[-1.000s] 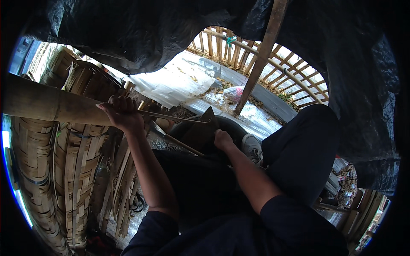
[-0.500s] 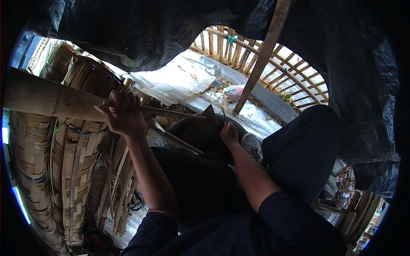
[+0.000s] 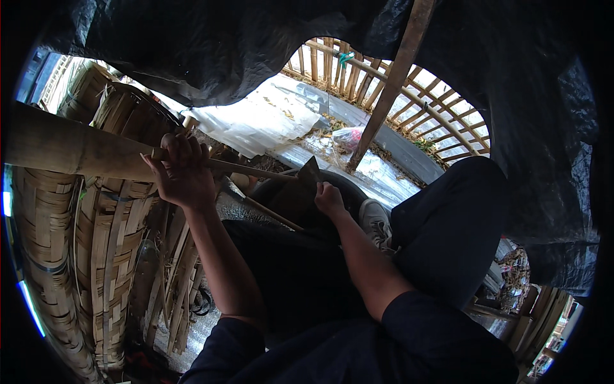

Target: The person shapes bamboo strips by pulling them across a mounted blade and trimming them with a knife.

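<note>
My left hand (image 3: 184, 168) is wrapped around the butt of a long wooden handle (image 3: 246, 169), close beside a thick bamboo pole (image 3: 83, 147). At the handle's far end sits a flat, dark, wedge-shaped blade (image 3: 309, 171). My right hand (image 3: 330, 200) is closed right by the blade's right edge. The thin stick that it held a moment earlier is hard to make out now, and whether it touches the blade I cannot tell. Below the blade lies a round black rim (image 3: 345, 185), with its inside in deep shadow.
Woven bamboo baskets (image 3: 109, 269) stack up along the left, beside split bamboo strips (image 3: 182, 288). My shoe (image 3: 375, 221) rests right of the black rim. A slanting wooden post (image 3: 393, 83) stands ahead, before a bamboo lattice fence (image 3: 422, 105). Black plastic sheeting (image 3: 211, 51) hangs overhead.
My right hand has moved a little left, up against the blade, and the thin stick above it no longer shows clearly. The left hand stays at the handle's butt.
</note>
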Demonstrator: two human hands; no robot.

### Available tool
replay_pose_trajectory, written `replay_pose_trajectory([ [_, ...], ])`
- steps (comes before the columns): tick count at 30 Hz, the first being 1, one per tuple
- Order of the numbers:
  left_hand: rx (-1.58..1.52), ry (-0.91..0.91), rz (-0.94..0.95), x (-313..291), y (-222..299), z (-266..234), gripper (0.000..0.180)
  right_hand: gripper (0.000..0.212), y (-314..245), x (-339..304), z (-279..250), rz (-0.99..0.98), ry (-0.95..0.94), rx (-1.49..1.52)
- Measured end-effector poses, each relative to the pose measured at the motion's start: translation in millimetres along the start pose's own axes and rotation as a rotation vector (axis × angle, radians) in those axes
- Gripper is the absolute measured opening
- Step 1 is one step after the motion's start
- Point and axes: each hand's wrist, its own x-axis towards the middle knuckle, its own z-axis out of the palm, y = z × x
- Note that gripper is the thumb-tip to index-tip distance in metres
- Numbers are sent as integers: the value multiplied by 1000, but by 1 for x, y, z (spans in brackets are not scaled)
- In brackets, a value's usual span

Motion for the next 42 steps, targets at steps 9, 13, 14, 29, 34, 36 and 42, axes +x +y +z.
replay_pose_trajectory([
  [9,-5,8,-37,-3,-8,7,48,34,-2,26,-6,199,170,-30],
  [13,-27,131,12,-1,-4,-3,47,37,-12,10,-5,-89,-208,149],
  [14,-12,113,1,-1,-3,-4,47,37,-12,7,-6,-90,-209,148],
  [29,165,-264,134,-2,-13,-4,43,44,-20,24,-39,391,125,9],
  [34,244,-283,-47,-2,-3,-7,41,42,-59,15,-38,238,86,59],
  [36,131,-294,0,-2,-10,-1,45,39,-89,8,-29,115,101,132],
  [42,120,-29,55,-10,1,4,53,26,-217,-60,-42,-270,-35,387],
])
